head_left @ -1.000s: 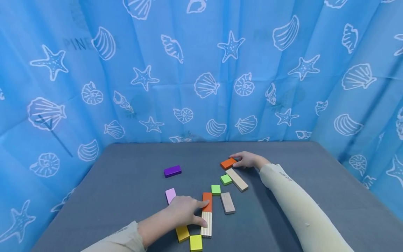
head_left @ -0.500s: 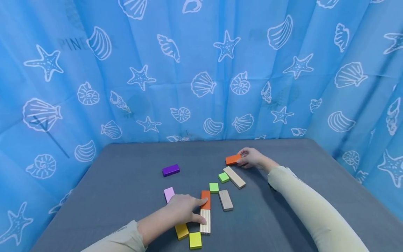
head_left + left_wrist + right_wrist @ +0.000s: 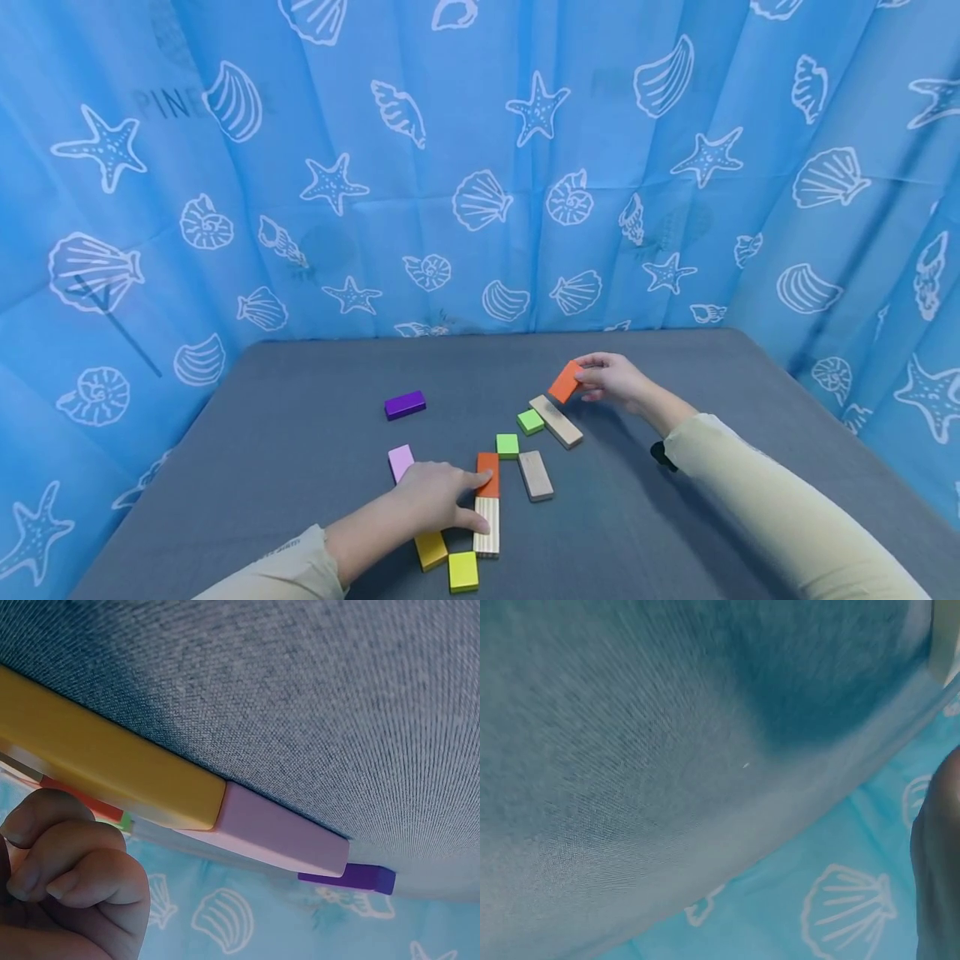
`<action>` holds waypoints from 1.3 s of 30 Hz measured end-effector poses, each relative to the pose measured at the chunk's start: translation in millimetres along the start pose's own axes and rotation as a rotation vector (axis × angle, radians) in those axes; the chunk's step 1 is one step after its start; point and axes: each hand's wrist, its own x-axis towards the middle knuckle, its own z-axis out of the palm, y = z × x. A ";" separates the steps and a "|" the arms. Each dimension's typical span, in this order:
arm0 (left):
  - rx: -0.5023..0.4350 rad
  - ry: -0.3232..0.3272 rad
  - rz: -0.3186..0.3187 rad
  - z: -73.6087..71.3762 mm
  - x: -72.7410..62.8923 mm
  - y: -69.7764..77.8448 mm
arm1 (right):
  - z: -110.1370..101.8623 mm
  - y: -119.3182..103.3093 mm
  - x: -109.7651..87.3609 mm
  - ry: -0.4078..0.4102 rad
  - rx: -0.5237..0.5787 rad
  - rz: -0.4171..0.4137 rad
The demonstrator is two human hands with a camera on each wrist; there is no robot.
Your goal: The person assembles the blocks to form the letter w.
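My right hand (image 3: 621, 383) pinches an orange wooden block (image 3: 566, 382) between thumb and fingers. That block is tilted, beside the far end of a pale wooden plank (image 3: 557, 422); whether it touches the plank is unclear. My left hand (image 3: 433, 498) reaches over the near blocks. Its extended index finger touches a red-orange block (image 3: 487, 463), and its thumb rests on a striped wood block (image 3: 487, 546) lying end to end with it. The left wrist view shows that hand's other fingers (image 3: 90, 847) curled, near a gold block (image 3: 112, 757) that meets a pink block (image 3: 277, 832).
Two green blocks, a nearer one (image 3: 507, 446) and a farther one (image 3: 530, 422), lie among a short wooden block (image 3: 536, 476) and the plank. A yellow block (image 3: 463, 572) sits nearest me. Further left lies a purple block (image 3: 405, 405). A blue shell-print curtain (image 3: 420, 208) surrounds the grey table.
My right hand has moved slightly right and turned the orange block from lying crosswise to a steeper tilt. The left hand keeps its place on the two blocks. The head view has shifted slightly.
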 end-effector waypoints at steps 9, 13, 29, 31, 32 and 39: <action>-0.003 -0.003 -0.003 0.7 0.2 -0.3 | 11.7 -2.1 -25.7 -0.141 -0.024 -0.027; -0.004 -0.002 -0.002 0.1 -0.1 -0.3 | 15.9 -2.5 -35.2 -0.209 -0.048 -0.035; -0.015 0.000 0.010 0.1 -0.4 -0.4 | 30.6 -2.9 -63.4 -0.384 -0.080 -0.035; -0.018 -0.003 0.009 0.3 0.2 -0.4 | 33.6 -0.7 -65.8 -0.392 -0.083 -0.026; -0.019 -0.004 0.008 0.6 0.6 -0.6 | 35.1 0.4 -67.0 -0.394 -0.083 -0.022; -0.015 -0.002 0.010 1.6 2.1 -1.3 | 47.6 8.5 -80.3 -0.426 -0.076 0.011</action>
